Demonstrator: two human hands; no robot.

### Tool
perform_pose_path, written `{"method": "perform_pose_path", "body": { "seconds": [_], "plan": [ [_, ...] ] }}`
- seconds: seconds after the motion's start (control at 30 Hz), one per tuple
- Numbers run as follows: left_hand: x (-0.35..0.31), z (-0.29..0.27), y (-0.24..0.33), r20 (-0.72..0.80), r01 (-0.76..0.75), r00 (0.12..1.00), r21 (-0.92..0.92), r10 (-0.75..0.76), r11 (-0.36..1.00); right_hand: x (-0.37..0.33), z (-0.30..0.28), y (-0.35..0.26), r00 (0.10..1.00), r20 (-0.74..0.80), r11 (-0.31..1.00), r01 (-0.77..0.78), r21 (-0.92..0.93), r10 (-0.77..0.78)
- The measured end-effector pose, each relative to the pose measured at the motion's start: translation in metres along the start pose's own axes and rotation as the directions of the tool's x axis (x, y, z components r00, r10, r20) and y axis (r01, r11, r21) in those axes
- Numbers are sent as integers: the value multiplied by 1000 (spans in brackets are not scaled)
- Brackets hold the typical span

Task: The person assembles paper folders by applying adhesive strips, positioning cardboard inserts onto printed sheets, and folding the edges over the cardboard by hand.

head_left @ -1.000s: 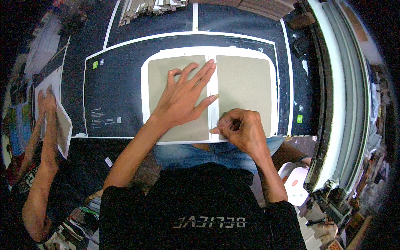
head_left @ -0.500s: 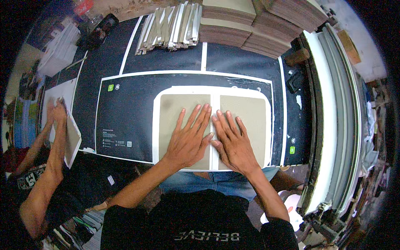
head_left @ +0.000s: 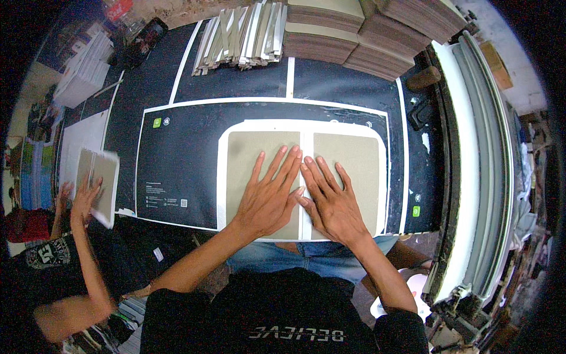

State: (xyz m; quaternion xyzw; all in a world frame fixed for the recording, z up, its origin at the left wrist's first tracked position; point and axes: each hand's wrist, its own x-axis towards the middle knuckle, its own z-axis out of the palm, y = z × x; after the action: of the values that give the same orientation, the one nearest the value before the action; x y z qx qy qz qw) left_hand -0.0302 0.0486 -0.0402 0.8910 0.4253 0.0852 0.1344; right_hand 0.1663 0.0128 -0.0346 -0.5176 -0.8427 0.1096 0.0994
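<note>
Two beige-grey cardboard panels, the left panel (head_left: 242, 159) and the right panel (head_left: 356, 156), lie side by side on a white sheet (head_left: 222, 183) with rounded far corners. A narrow white gap (head_left: 306, 140) runs between them. My left hand (head_left: 268, 200) rests flat on the left panel, fingers stretched out and pointing away from me. Likewise flat, my right hand (head_left: 335, 206) lies on the right panel with its fingers apart. Both thumbs point inward and meet or nearly meet over the gap. Neither hand grips anything.
Stacked brown boards (head_left: 324, 47) and a pile of thin strips (head_left: 239, 41) stand at the far side of the dark tabletop (head_left: 177, 159). A long rail-like machine (head_left: 466, 177) borders the right. At left, a co-worker's hand (head_left: 86, 197) touches a similar panelled cover (head_left: 105, 183).
My hands stay almost where they were on the panels. At left, the co-worker's cover has turned so that its beige panels show, and the co-worker's hands have shifted.
</note>
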Motion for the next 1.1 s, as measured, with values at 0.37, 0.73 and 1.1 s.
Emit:
{"method": "perform_pose_path", "body": {
  "seconds": [0.37,0.73,1.1],
  "plan": [
    [0,-2,1,-6,4,1000,9,-4,1000,0,-2,-1,1000,-7,1000,-14,18,14],
    [-2,0,-2,6,-33,999,55,32,998,2,-14,2,996,-92,979,3,202,16],
    [-4,-14,-6,42,-148,988,2,148,989,47,-27,27,990,-141,977,1,215,30]
  ]
}}
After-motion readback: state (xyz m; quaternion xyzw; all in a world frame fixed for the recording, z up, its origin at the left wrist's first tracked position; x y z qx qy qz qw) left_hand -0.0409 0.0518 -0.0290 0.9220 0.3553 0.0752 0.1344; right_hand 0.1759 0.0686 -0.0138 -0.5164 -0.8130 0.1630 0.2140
